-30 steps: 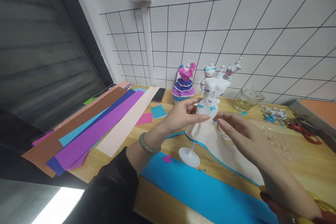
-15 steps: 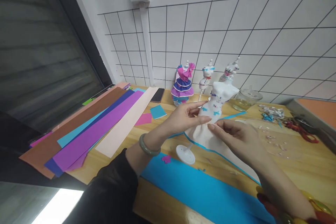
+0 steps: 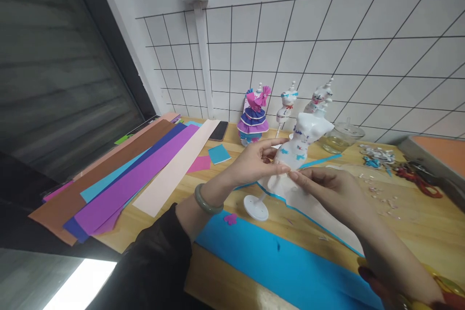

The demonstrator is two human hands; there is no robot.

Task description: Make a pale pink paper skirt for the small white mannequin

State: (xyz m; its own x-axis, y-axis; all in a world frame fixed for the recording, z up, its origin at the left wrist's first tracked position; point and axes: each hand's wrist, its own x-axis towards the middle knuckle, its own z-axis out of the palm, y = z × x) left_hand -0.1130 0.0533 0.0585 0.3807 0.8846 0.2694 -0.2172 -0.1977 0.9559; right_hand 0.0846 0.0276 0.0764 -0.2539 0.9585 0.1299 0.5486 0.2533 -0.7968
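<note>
A small white mannequin with blue and purple marks on its torso leans to the right, its round base tilted. Around its waist lies a pleated white paper strip with a blue edge, trailing off to the right. My left hand is closed at the waist, thumb pressing the strip's gathered top edge against the mannequin. Thumb and forefinger of my right hand pinch the same strip just beside the left thumb. Part of the strip behind the mannequin is hidden.
A blue paper sheet with a pink flower cutout lies in front. Coloured strips and a phone are at left. Behind stand a dressed mannequin and two others. At right are a glass jar, scissors and beads.
The mannequin has shifted slightly to the right and its base has risen a little. Both hands keep hold of the strip, with their fingertips closer together at the waist.
</note>
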